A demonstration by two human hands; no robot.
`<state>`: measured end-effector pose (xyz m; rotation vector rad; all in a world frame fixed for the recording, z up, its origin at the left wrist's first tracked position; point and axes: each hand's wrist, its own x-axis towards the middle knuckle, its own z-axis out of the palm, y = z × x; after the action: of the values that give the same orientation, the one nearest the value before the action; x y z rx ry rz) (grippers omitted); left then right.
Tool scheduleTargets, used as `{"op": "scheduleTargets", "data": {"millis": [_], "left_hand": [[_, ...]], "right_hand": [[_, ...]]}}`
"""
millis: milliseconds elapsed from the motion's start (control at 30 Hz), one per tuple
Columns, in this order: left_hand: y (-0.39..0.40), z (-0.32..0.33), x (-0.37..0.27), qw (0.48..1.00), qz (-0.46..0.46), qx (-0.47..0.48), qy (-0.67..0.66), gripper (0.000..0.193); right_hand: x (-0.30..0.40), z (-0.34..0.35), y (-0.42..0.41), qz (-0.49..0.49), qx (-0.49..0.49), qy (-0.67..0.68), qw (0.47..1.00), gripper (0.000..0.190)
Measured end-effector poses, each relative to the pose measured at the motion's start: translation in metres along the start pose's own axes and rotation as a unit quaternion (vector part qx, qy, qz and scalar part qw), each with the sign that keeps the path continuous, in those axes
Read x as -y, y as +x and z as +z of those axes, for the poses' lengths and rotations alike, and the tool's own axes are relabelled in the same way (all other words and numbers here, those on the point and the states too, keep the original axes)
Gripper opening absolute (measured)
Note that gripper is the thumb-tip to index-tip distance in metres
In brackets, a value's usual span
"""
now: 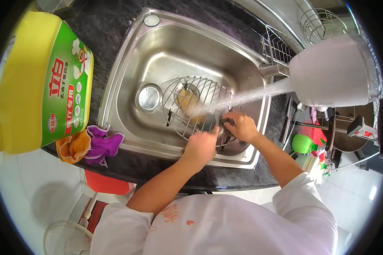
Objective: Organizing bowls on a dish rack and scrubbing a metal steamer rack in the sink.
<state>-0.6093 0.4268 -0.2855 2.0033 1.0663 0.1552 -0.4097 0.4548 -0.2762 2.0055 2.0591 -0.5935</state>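
A round metal wire rack (178,122) lies tilted in the stainless steel sink (166,51). My left hand (200,147) holds its near edge, the fingers partly hidden beneath the hand. My right hand (241,127) grips a dark wire scouring pad (227,122) against the rack's right side. Running water (242,97) strikes the bars just beyond my hands. Through the bars shows a yellowish, sponge-like piece (187,98) over the drain. A round metal strainer or lid (149,98) rests on the sink bottom, left of the rack.
A large yellow detergent jug (25,79) stands left on the dark counter (105,35). Orange (73,148) and purple cloths (103,143) lie by it. A bulky white fixture (330,71) overhangs the right side. Beyond are a wire basket (276,46), a knife (287,119) and a pan (351,134).
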Motion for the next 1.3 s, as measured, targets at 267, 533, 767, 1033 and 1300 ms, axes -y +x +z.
{"op": "scheduleTargets", "data": {"millis": [267,533,767,1033,1300], "left_hand": [[0.001,-0.002,0.002,1.0,-0.004,0.003,-0.006,0.058],[0.006,0.0,-0.008,0.999,0.02,-0.017,-0.042,0.012],[0.001,-0.004,-0.004,0.999,-0.004,-0.013,-0.041,0.021],[0.002,-0.053,-0.007,0.99,-0.039,-0.138,-0.005,0.06],[-0.018,-0.098,0.031,0.967,-0.019,-0.189,-0.17,0.045]], "right_hand": [[0.019,0.024,0.034,-0.055,-0.014,0.008,0.998,0.042],[-0.018,0.042,0.067,0.011,0.019,-0.091,0.996,0.03],[0.018,-0.061,-0.017,0.088,0.018,0.489,0.868,0.03],[-0.036,-0.067,-0.056,0.127,-0.265,0.725,0.623,0.025],[-0.013,-0.046,-0.067,0.142,-0.262,0.784,0.545,0.03]]}}
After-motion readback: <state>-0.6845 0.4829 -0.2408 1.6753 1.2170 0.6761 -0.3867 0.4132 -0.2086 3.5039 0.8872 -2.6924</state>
